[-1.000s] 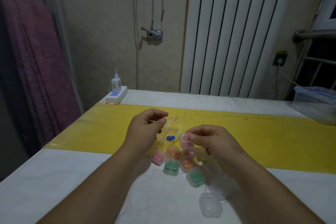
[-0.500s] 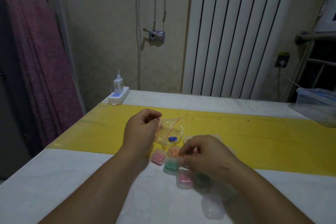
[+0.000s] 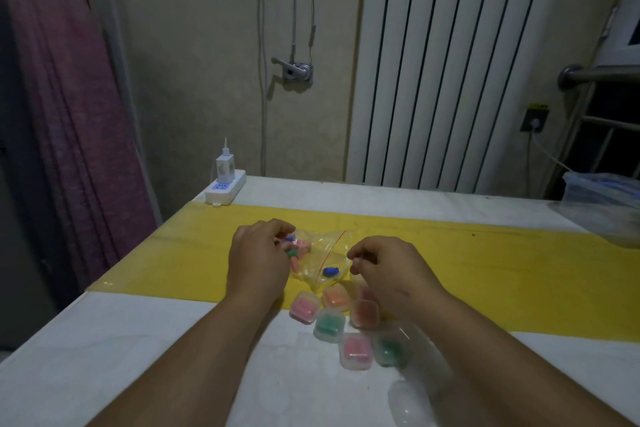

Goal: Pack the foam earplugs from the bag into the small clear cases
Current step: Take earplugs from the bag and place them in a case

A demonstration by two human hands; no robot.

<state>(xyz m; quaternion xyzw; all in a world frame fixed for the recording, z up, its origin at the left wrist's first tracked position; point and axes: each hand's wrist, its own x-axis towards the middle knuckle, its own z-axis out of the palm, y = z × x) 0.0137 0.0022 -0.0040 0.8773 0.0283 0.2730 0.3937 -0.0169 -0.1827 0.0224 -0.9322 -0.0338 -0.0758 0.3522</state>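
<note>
Left grip: left hand (image 3: pixel 259 253) clamped on the bag (image 3: pixel 322 250) at its 9 o'clock end, over loose earplugs (image 3: pixel 298 249).
Right grip: right hand (image 3: pixel 384 265), fingertips together at the bag's 3 o'clock edge; whether they hold the film cannot be told.
Bag: on the yellow strip (image 3: pixel 485 260) of the table (image 3: pixel 138 357), at 12 o'clock of the filled cases (image 3: pixel 329 324).
Risk: slack film slipping would spill earplugs; the right forearm, just over the cases, may scatter them.
</note>
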